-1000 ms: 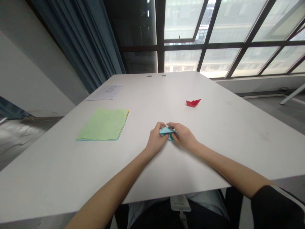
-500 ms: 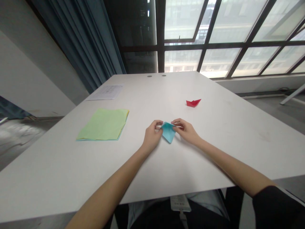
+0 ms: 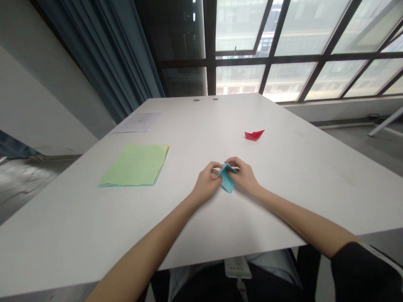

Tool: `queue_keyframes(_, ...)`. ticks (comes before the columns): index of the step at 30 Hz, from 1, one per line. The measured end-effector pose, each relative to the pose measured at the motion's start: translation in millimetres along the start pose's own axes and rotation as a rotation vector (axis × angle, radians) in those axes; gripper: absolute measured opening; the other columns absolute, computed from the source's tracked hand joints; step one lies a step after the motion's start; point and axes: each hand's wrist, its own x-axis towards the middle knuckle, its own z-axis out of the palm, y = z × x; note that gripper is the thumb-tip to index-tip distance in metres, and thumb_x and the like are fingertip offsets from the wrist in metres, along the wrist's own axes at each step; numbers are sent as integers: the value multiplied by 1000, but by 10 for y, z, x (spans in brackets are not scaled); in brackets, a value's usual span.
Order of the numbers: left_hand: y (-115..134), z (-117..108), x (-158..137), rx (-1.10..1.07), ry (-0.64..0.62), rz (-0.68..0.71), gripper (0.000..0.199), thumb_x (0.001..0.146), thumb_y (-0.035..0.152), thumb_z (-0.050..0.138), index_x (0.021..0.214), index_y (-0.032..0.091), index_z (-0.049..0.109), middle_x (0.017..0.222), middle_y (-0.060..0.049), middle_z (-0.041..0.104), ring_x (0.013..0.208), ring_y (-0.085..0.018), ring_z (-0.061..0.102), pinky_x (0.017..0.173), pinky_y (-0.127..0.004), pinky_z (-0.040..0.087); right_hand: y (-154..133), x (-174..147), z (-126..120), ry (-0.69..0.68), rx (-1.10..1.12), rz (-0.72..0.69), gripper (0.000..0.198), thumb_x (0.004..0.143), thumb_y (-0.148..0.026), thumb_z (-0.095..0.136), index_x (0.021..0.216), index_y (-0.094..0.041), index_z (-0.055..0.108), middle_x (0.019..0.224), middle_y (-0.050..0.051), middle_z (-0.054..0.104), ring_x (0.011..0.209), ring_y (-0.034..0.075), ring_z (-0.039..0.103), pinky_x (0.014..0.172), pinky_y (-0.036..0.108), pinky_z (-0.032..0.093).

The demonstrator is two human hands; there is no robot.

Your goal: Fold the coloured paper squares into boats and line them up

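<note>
A small folded piece of light blue paper (image 3: pixel 227 183) is held between my two hands, just above the white table (image 3: pixel 201 226). My left hand (image 3: pixel 208 180) pinches its left edge. On the other side my right hand (image 3: pixel 244 174) grips the right edge, with the thumb partly hidden by the fold. One corner of the paper points down toward me, and its top edges form a peak. Farther off to the right stands a red folded paper boat (image 3: pixel 254 135), apart from both hands.
To the left lies a stack of coloured paper sheets (image 3: pixel 135 165), light green on top. Behind it is a printed white sheet (image 3: pixel 138 122). A white device with a cable (image 3: pixel 237 268) sits at my lap, below the table's front edge. Windows and a blue curtain (image 3: pixel 103 46) stand beyond.
Both hands have come closer together, the left moving to the right. The blue paper has shifted slightly right and toward me, and now looks narrower and more peaked.
</note>
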Motion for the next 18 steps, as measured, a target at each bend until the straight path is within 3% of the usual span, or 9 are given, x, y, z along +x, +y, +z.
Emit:
queue_keyframes(10, 42, 17, -15, 75, 12, 17, 40, 62, 3, 45, 99, 18, 50, 97, -2, 56, 72, -9, 52, 57, -17, 44, 19, -15, -6, -42, 94, 26, 27, 66, -11, 46, 89, -20, 54, 85, 1, 63, 81, 15, 61, 71, 29, 48)
queue_keyframes(18, -80, -165, 57, 28, -56, 31, 38, 66, 3, 43, 98, 16, 56, 104, -5, 62, 86, -14, 60, 75, -27, 48, 179, 50, -63, -197, 270, -40, 23, 73, -17, 52, 95, -21, 49, 111, 7, 54, 99, 19, 59, 80, 34, 49)
